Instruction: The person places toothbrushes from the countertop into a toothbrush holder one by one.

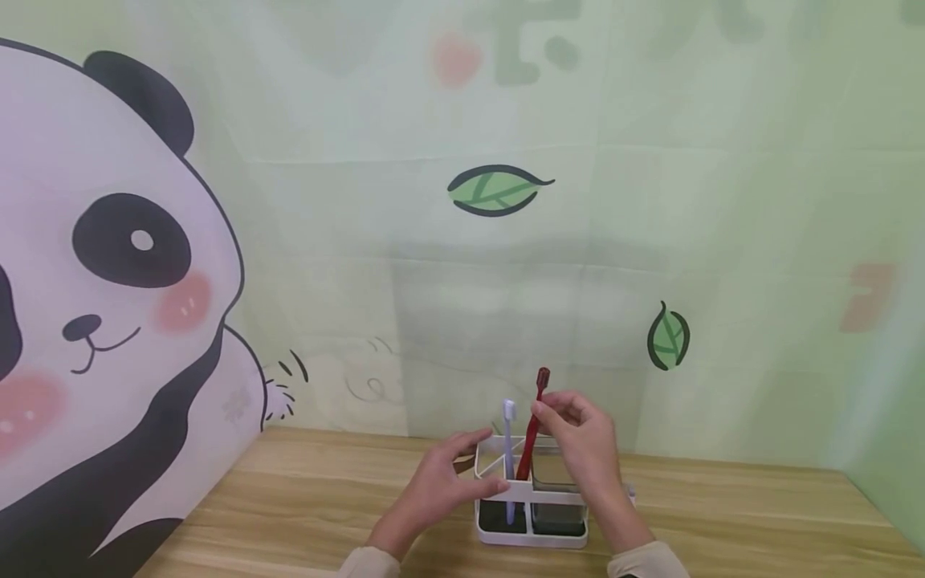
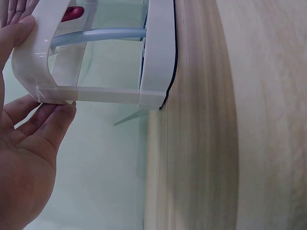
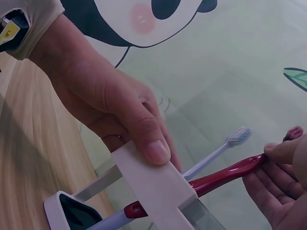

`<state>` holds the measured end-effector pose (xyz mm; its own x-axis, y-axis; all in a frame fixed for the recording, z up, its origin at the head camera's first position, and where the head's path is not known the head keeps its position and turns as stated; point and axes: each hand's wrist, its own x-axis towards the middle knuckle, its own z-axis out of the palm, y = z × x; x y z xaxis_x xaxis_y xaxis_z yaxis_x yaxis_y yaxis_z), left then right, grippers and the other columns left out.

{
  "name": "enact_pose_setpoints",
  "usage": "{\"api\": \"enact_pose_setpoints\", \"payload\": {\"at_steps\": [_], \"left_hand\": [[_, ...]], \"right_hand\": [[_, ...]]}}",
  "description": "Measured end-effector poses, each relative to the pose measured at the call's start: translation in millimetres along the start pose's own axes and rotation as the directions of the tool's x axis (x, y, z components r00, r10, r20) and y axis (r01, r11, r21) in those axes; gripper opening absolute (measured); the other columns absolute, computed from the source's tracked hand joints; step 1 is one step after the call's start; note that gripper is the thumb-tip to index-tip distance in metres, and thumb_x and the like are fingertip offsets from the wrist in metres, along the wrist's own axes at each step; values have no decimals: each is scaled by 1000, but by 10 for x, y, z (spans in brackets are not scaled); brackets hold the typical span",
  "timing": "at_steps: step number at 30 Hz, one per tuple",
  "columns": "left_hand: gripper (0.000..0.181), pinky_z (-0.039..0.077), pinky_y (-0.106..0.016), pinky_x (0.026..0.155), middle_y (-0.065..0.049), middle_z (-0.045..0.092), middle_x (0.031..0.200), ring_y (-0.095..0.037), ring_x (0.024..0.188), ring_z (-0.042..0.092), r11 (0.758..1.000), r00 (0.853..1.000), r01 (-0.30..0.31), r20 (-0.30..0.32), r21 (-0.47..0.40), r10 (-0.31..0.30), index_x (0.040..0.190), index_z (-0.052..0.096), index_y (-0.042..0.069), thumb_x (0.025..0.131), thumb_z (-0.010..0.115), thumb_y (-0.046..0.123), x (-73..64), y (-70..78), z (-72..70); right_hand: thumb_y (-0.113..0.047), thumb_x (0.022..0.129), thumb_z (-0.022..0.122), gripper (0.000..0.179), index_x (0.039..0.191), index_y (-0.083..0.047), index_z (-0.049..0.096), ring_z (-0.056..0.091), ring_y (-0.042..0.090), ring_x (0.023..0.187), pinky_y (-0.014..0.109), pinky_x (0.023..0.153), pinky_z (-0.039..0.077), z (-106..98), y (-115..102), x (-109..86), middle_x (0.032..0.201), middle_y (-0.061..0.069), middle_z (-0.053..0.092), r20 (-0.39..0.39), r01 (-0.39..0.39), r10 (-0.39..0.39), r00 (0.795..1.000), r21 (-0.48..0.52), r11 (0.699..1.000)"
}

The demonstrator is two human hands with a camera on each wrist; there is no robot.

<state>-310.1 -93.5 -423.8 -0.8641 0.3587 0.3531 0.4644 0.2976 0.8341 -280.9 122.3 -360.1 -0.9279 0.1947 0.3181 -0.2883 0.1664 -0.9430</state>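
Observation:
A white toothbrush holder (image 1: 531, 541) with a black base stands on the wooden table. My left hand (image 1: 439, 482) grips the left end of its upper frame, thumb on the near rim and fingers round the far side. Between thumb and fingertips, my right hand (image 1: 587, 437) pinches a red toothbrush (image 1: 531, 441) just below its head. The brush leans to the right, bristles up; in the right wrist view its handle end (image 3: 135, 210) shows below the upper frame. Beside it, a pale lavender toothbrush (image 1: 508, 441) with white bristles stands in the holder.
A clear smoky cup (image 1: 558, 474) sits in the holder's right side, partly behind my right hand. The wooden table (image 1: 325, 490) extends to both sides. Close behind it hangs a pale green cloth backdrop (image 1: 325, 209) printed with a panda and leaves.

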Motion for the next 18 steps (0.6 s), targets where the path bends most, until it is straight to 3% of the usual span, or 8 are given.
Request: {"api": "enact_pose_setpoints", "payload": {"at_steps": [5,14,18], "left_hand": [[72,55,-46,107,-13,63,140,-36,128,64,1000,1000,-9,-1,2,9,149,60,7,88,89,34,-1,2,0],[72,55,-48,107,-11,64,139,-35,128,63,1000,1000,3,-3,4,-3,148,61,8,87,89,34,5,6,-1],[72,55,-49,107,-11,63,140,-35,129,63,1000,1000,12,-2,8,-12,149,61,8,88,89,34,1,13,-4]], "right_hand": [[-20,100,78,22,115,-5,73,75,24,97,48,102,58,18,33,5,105,8,77,32,-21,22,999,-29,999],[-13,98,79,17,109,-2,73,72,22,92,29,84,62,31,57,27,100,8,75,84,-31,34,996,-39,999],[-8,96,79,14,106,0,73,71,22,89,26,78,60,33,81,27,97,8,74,110,-28,30,993,-26,999]]}}
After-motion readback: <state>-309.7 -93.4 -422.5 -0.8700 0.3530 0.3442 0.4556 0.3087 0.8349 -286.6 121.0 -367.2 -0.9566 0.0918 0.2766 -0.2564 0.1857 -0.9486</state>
